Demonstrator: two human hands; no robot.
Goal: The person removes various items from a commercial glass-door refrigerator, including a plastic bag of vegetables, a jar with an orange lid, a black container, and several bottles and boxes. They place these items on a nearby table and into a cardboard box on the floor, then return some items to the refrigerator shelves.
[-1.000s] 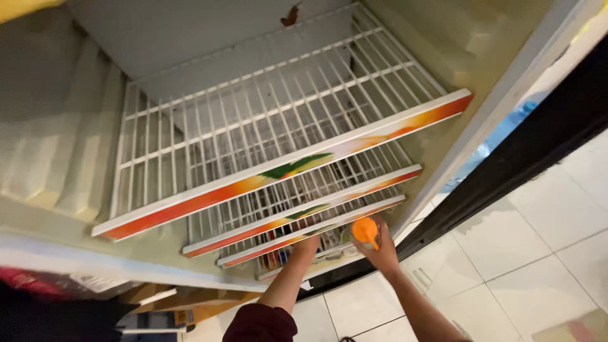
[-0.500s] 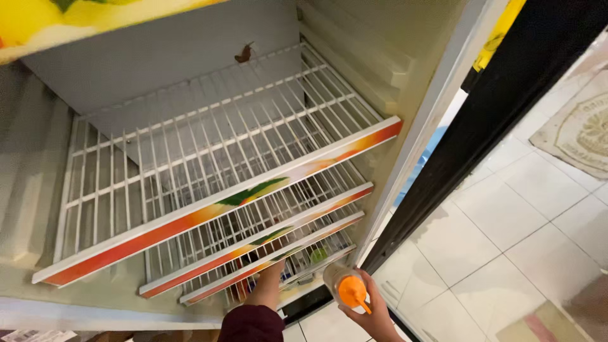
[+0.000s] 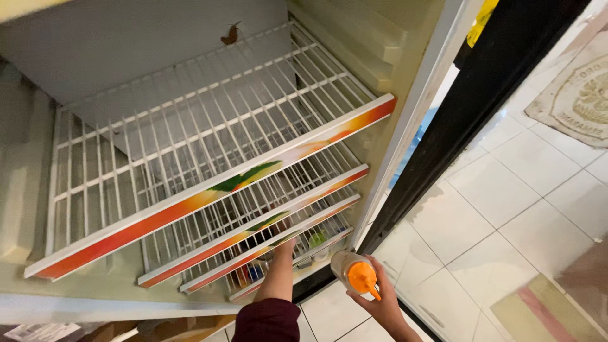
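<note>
1. Head view: your right hand (image 3: 382,306) wraps its fingers around a clear bottle with an orange cap (image 3: 354,273), held tilted just outside the open fridge.
2. Your left hand (image 3: 284,245) reaches up to the lower wire shelf (image 3: 297,225); its fingers are hidden behind the shelf edge, so you cannot tell its grip.
3. Small bottles (image 3: 316,239) sit just beyond that hand.

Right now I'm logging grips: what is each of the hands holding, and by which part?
The right hand holds an orange-capped bottle by its body, below the cap. The left hand reaches under a wire shelf; whether it holds anything cannot be told.
</note>
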